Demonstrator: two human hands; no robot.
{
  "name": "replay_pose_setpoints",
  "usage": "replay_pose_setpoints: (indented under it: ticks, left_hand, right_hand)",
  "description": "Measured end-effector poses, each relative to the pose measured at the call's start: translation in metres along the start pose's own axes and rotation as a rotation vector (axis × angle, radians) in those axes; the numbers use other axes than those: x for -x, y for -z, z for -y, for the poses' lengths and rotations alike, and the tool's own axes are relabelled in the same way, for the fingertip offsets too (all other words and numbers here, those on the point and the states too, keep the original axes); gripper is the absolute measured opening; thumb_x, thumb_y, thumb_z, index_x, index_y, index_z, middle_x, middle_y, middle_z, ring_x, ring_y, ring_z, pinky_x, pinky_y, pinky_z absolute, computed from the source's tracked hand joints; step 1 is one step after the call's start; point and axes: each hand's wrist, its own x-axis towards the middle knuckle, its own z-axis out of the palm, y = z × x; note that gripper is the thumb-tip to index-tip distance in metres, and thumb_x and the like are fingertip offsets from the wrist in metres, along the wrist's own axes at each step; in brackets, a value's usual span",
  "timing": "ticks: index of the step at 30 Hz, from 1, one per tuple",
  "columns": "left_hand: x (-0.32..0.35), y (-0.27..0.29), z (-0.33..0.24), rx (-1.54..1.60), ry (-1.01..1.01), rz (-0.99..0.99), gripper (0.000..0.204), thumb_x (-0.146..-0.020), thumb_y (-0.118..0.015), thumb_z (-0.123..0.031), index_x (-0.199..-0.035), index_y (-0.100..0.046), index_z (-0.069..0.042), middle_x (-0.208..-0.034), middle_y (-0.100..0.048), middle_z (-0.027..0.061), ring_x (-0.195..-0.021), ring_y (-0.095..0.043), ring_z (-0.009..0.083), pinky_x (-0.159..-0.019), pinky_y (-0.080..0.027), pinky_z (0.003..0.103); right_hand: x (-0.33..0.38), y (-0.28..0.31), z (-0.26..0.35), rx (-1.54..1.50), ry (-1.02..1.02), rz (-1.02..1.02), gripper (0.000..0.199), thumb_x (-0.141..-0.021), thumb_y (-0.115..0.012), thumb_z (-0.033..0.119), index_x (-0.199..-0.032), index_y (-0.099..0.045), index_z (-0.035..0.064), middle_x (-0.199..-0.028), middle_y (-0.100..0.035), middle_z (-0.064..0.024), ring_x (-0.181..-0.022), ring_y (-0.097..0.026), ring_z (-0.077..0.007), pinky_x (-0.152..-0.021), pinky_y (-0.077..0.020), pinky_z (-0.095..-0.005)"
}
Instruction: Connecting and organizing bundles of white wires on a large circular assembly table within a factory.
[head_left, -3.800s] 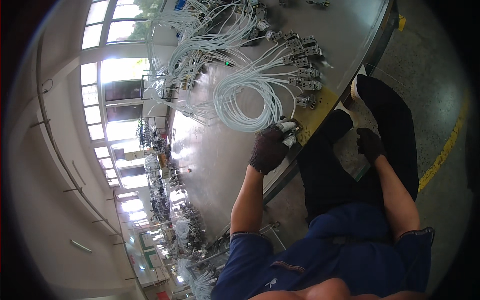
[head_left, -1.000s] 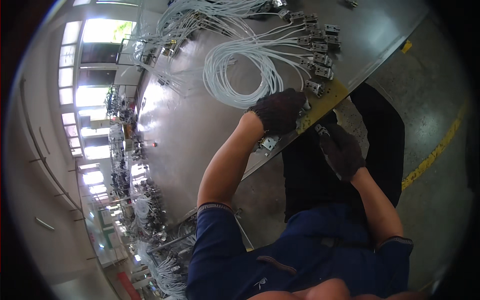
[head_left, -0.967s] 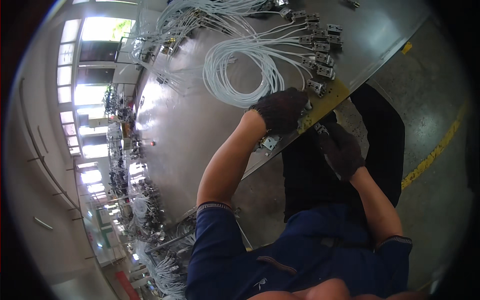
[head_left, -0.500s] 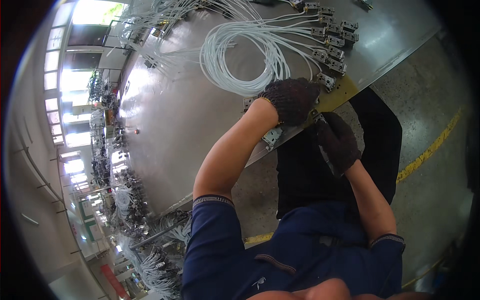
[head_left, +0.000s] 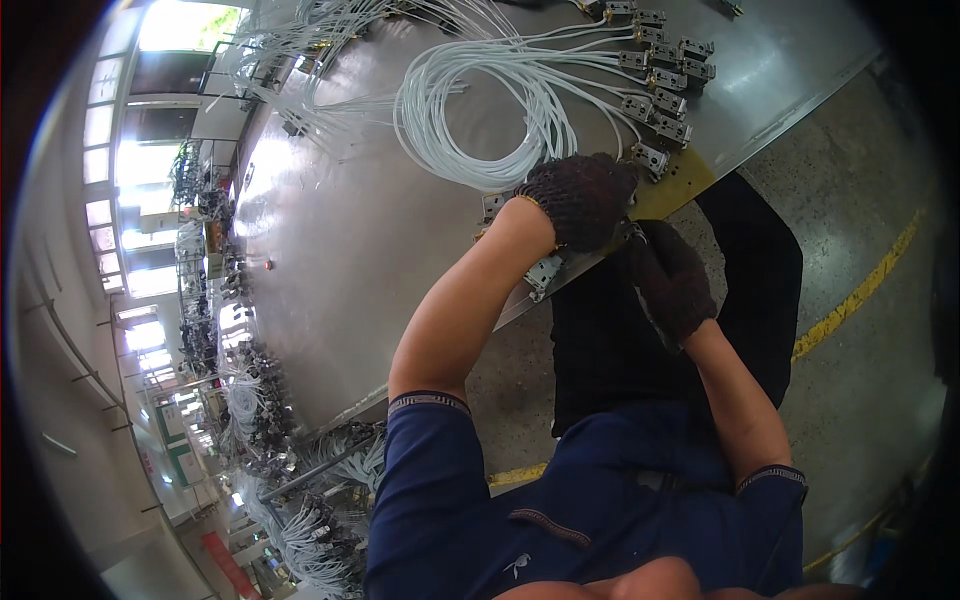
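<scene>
My left hand (head_left: pixel 583 203), in a dark knit glove, is closed over the yellowish board (head_left: pixel 685 190) at the table's edge. Its fingers hide what they grip. Just right of it, my right hand (head_left: pixel 673 283), also gloved, closes round a slim metal hand tool (head_left: pixel 632 232) whose exact kind is unclear. The tool's tip reaches close to the left fingers. A metal connector block (head_left: pixel 651 158) on a white cable lies beyond the left hand. Another metal block (head_left: pixel 542 277) lies under the left wrist, and a third (head_left: pixel 494 206) shows left of that hand.
A coil of white cables (head_left: pixel 420 125) lies on the metal table (head_left: pixel 340 270), its several metal blocks (head_left: pixel 665 80) bunched at the far right. More loose cables (head_left: pixel 310 60) spread at the far left. Racks of hanging cables (head_left: pixel 310 540) stand at the left. The table edge runs diagonally.
My right hand and its tool have shifted slightly left and up, nearer the left hand. The left hand stays almost in place; the whole view has moved a little.
</scene>
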Motion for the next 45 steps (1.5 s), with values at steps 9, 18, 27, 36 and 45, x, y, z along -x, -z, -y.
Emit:
replay_pose_setpoints:
  ticks: [9, 18, 27, 36, 45]
  left_hand:
    - [0.001, 0.003, -0.004, 0.012, 0.009, 0.007, 0.043, -0.079, -0.070, -0.019, -0.117, -0.064, 0.000, -0.113, -0.067, 0.0214, -0.109, -0.066, 0.0387, -0.091, -0.056, 0.047]
    - [0.003, 0.001, -0.004, 0.004, 0.012, -0.039, 0.045, -0.079, -0.070, -0.019, -0.120, -0.063, -0.002, -0.115, -0.067, 0.0205, -0.110, -0.066, 0.0381, -0.091, -0.056, 0.047]
    - [0.005, 0.005, -0.007, -0.007, 0.036, 0.003, 0.044, -0.080, -0.070, -0.018, -0.120, -0.063, -0.002, -0.116, -0.067, 0.0200, -0.111, -0.066, 0.0377, -0.092, -0.056, 0.047]
    - [0.005, -0.002, -0.002, -0.027, -0.017, -0.057, 0.045, -0.080, -0.068, -0.018, -0.121, -0.062, 0.000, -0.118, -0.067, 0.0206, -0.110, -0.066, 0.0381, -0.091, -0.056, 0.047]
    - [0.005, 0.001, -0.007, -0.026, 0.048, -0.060, 0.046, -0.082, -0.069, -0.020, -0.124, -0.062, -0.002, -0.115, -0.067, 0.0213, -0.108, -0.067, 0.0394, -0.091, -0.055, 0.048]
  right_hand:
    - [0.000, -0.001, -0.003, 0.025, 0.000, -0.011, 0.030, -0.105, -0.056, 0.022, -0.126, -0.063, 0.0012, -0.102, -0.071, -0.0102, -0.086, -0.064, -0.0164, -0.079, -0.0516, -0.0331]
    - [-0.001, -0.001, -0.001, 0.071, 0.104, -0.017, 0.033, -0.105, -0.056, 0.026, -0.126, -0.063, 0.0009, -0.102, -0.072, -0.0127, -0.086, -0.065, -0.0175, -0.080, -0.0521, -0.0340]
    - [0.000, -0.003, 0.013, -0.008, -0.110, 0.034, 0.027, -0.102, -0.060, 0.018, -0.121, -0.063, -0.0009, -0.101, -0.068, -0.0195, -0.090, -0.070, -0.0311, -0.074, -0.0555, -0.0389]
    - [-0.005, -0.002, -0.004, 0.452, 0.548, -0.049, 0.019, -0.099, -0.060, 0.009, -0.115, -0.060, -0.0005, -0.093, -0.065, -0.0145, -0.079, -0.068, -0.0293, -0.071, -0.0565, -0.0401]
    - [-0.007, -0.012, 0.014, 0.093, 0.125, 0.014, 0.021, -0.105, -0.054, 0.023, -0.111, -0.061, 0.0042, -0.083, -0.066, -0.0124, -0.074, -0.068, -0.0302, -0.071, -0.0543, -0.0424]
